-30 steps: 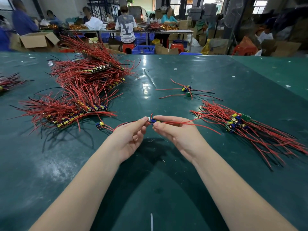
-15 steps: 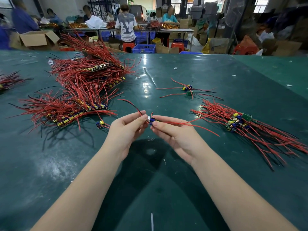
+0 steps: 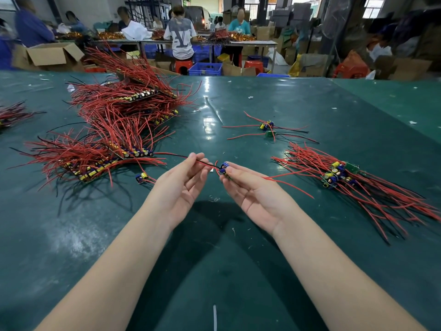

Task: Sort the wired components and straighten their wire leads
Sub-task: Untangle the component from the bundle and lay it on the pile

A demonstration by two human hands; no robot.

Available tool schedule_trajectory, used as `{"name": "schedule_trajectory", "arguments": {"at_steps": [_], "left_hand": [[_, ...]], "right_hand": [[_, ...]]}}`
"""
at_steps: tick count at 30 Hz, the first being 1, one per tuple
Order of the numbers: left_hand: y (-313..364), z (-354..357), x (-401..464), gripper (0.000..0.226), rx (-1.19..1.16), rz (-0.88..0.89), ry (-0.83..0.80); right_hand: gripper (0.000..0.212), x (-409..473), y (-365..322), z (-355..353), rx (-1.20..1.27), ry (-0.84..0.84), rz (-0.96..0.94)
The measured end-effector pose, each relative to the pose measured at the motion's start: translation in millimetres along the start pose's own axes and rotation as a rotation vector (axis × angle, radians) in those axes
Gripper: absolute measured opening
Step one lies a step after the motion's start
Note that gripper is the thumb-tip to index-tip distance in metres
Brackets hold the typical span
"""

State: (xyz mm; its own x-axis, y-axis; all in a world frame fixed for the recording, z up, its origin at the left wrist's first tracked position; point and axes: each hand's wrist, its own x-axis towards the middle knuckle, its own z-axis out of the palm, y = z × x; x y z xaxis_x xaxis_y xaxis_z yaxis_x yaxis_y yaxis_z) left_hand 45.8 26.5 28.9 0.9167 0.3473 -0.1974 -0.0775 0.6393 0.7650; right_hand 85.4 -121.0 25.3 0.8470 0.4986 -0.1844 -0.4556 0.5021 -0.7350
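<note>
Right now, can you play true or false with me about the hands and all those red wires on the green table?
1. The right hand holds a small blue component at its fingertips. True.
2. The left hand lies flat on the table. False: it is raised and pinches a wire lead that runs from the component.
3. The biggest heap of red wires lies left of the hands. True.
4. The pile on the right is only yellow wires. False: its wires are red and black.
5. One loose component lies on the table near the left hand. True.
</note>
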Motion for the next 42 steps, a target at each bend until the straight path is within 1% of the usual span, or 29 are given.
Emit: {"name": "schedule_trajectory", "arguments": {"at_steps": [2, 4, 9, 11, 14, 16, 20, 27, 31, 35, 42], "left_hand": [[0.8, 1.0, -0.4, 0.033, -0.002, -0.021, 0.002], [1.2, 1.7, -1.3, 0.032, -0.018, -0.036, 0.01], [3.9, 2.3, -3.9, 0.014, -0.008, -0.046, 0.013], [4.0, 0.9, -3.7, 0.012, 0.037, -0.008, 0.004], [2.6, -1.7, -3.6, 0.011, 0.151, 0.138, 0.01], [1.9, -3.6, -3.5, 0.011, 0.183, 0.213, 0.023], [2.8, -6.2, -2.5, 0.015, 0.215, 0.209, 0.031], [2.7, -6.5, 1.9, 0.014, 0.096, 0.188, 0.035], [4.4, -8.7, 4.0, 0.012, 0.014, 0.198, 0.093], [5.8, -9.7, 5.3, 0.011, -0.01, 0.193, 0.145], [7.2, -10.9, 5.4, 0.006, -0.074, 0.24, 0.235]], "right_hand": [[0.011, -0.1, -0.5, -0.1, -0.004, 0.006, 0.001], [0.012, -0.6, -0.6, 0.7, -0.006, 0.011, 0.004], [0.016, -3.3, -1.5, 2.8, -0.102, -0.003, -0.022], [0.017, -4.1, -2.1, 3.1, -0.134, -0.005, -0.041], [0.018, -4.2, -1.9, 2.7, -0.163, -0.001, -0.062], [0.017, -4.9, -0.6, 2.4, -0.176, -0.011, -0.064], [0.016, -6.0, 1.4, 3.4, -0.189, -0.021, -0.067], [0.017, -5.6, -6.6, 1.2, -0.14, 0.017, -0.045], [0.017, -5.4, -6.2, -0.1, -0.139, 0.017, -0.024], [0.018, -5.3, -7.6, -1.5, -0.148, 0.018, -0.032], [0.018, -4.1, -9.9, -4.3, -0.159, 0.03, -0.061]]}}
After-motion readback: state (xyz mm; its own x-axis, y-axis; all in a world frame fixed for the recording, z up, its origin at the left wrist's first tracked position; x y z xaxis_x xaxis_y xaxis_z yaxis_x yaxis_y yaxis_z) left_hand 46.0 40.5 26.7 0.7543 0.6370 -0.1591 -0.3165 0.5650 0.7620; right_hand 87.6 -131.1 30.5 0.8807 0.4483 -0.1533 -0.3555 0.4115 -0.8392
